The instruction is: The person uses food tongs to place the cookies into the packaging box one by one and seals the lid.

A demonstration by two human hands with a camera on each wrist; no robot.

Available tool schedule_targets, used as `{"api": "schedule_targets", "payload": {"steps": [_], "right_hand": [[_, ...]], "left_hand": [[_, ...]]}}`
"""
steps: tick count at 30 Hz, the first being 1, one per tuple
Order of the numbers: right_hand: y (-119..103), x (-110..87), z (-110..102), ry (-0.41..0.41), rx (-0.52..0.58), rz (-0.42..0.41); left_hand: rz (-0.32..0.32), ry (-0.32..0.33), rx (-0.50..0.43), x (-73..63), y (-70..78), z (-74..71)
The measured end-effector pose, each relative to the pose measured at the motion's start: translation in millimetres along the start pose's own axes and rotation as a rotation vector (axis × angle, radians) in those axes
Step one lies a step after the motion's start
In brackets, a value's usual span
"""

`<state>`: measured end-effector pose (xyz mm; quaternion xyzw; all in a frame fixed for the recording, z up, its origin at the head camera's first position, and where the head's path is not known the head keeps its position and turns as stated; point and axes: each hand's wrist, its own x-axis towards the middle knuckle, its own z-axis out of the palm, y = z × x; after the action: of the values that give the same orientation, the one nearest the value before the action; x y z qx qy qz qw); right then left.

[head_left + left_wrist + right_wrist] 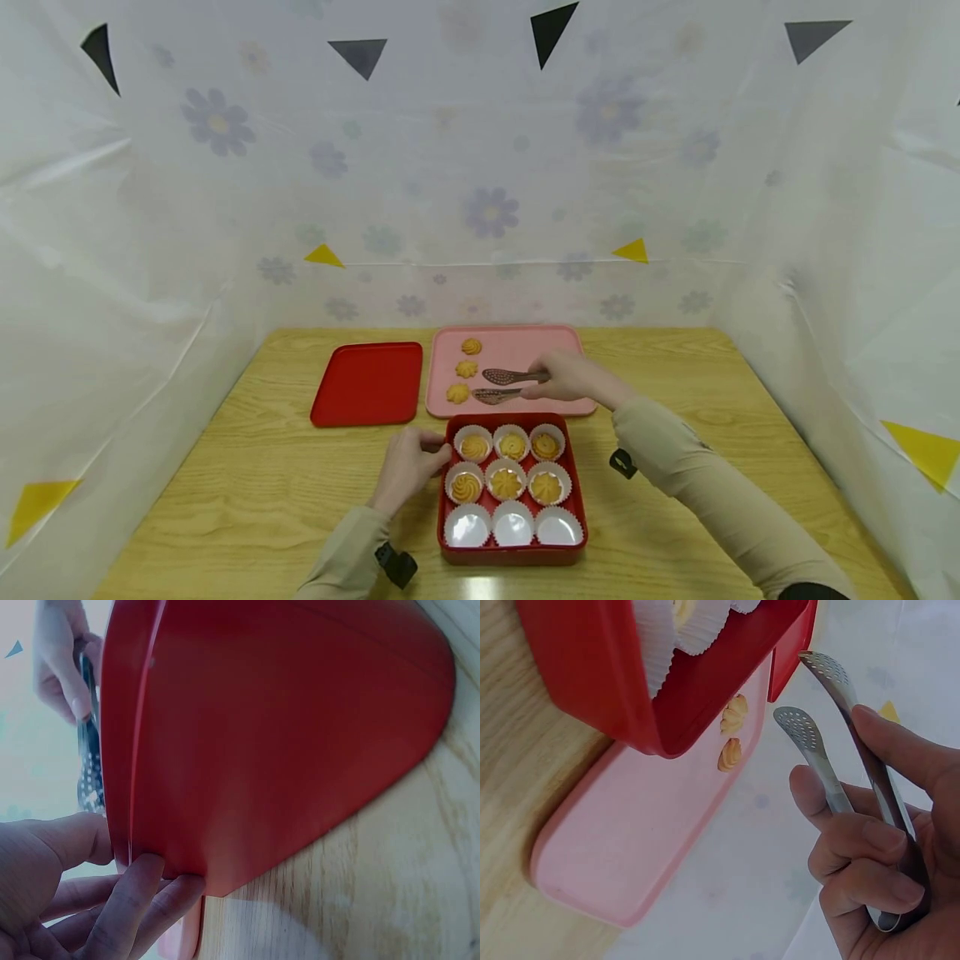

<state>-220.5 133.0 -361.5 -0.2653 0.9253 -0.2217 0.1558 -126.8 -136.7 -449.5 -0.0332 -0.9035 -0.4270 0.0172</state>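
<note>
Tongs: one metal pair, perforated tips spread, beyond the red box, over the pink tray
Right hand: fingers curled round the tongs
Left hand: thumb and bent fingers holding the box's left side
Paper cups: nine, white, inside the box
Golden cookies: six in cups, three beyond the box

The box is red, the cookies golden.

sleeves: beige, loose | wrist devices: small, black | hands: bare
</note>
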Motion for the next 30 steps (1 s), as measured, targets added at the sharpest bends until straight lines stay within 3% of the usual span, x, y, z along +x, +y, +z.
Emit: {"api": "schedule_targets", "payload": {"steps": [22,30], "right_hand": [[-22,43.4,-2,-0.080,-0.088,0.157],[-26,50.8,0,-0.090,-0.075,0.167]], "left_hand": [[-0.001,-0.006,0.003,0.1,-0.3,-1.0],[-0.003,-0.011,-0.004,0.0,0.2,-1.6]]}}
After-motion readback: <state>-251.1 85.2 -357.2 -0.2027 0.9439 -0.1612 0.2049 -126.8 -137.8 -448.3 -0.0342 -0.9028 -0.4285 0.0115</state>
